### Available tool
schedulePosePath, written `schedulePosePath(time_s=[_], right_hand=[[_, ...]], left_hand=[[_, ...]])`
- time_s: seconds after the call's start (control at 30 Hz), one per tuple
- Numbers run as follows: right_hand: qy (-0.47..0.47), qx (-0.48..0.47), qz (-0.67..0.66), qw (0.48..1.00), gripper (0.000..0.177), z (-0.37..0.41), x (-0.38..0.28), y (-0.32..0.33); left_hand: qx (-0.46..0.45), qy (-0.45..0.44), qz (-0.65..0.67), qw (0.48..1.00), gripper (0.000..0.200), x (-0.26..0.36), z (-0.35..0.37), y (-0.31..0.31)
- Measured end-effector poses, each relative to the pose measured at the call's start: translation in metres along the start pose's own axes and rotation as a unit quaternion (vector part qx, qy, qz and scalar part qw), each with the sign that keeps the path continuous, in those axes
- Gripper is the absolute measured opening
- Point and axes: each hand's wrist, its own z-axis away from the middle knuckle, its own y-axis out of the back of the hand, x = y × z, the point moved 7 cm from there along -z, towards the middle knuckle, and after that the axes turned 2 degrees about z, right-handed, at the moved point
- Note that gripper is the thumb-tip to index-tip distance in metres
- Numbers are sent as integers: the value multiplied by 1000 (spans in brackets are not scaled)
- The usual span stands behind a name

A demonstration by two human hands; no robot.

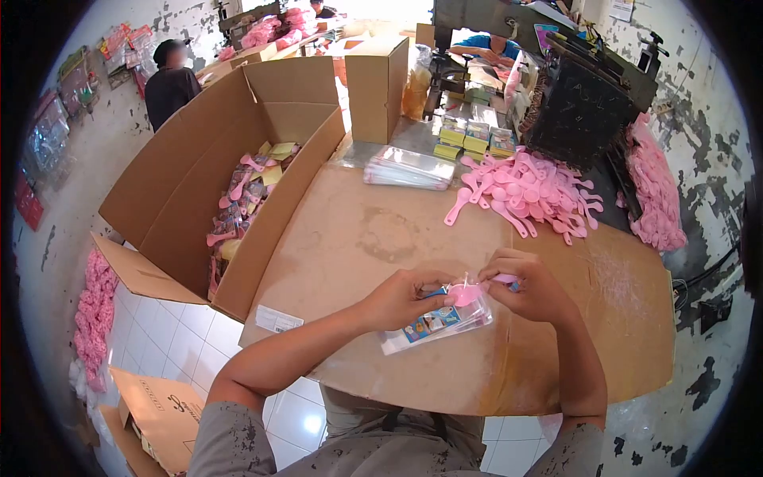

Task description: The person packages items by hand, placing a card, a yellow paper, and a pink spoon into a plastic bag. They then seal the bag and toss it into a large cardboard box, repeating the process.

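Note:
My left hand point(412, 299) pinches a pink spoon point(464, 295) and a clear plastic bag with a blue printed card point(433, 322) inside, low over the cardboard tabletop. To its right, my right hand point(517, 288) is closed on a pink handle, close to the bag's upper edge. Under both lie more clear bags point(477, 316). Farther back sits a pile of pink spoons point(528, 191), with a stack of clear bags point(409, 168) to its left and bundles of small cards point(475, 139) behind.
A large open carton point(282, 179) with packed spoons stands at the left. Behind are an upright box point(375, 91) and a dark machine point(584, 103). Two people are at the back left, another beyond the machine. Pink sacks hang at the right point(656, 191).

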Motion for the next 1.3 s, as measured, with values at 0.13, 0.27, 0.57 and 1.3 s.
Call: schedulePosePath(time_s=[0.13,0.27,0.57,1.3], right_hand=[[-25,-7,-13,1000,27,-1,0,-15],[-43,-31,-157,986,48,-1,-10,-41],[4,-63,-423,904,57,4,5,-34],[-55,86,3,995,13,4,-59,8]], left_hand=[[-24,72,-29,997,30,-5,0,-2],[-52,23,32,998,29,-2,2,-8],[-112,57,186,974,29,4,3,-9],[-4,-108,-5,994,34,59,20,-20]])
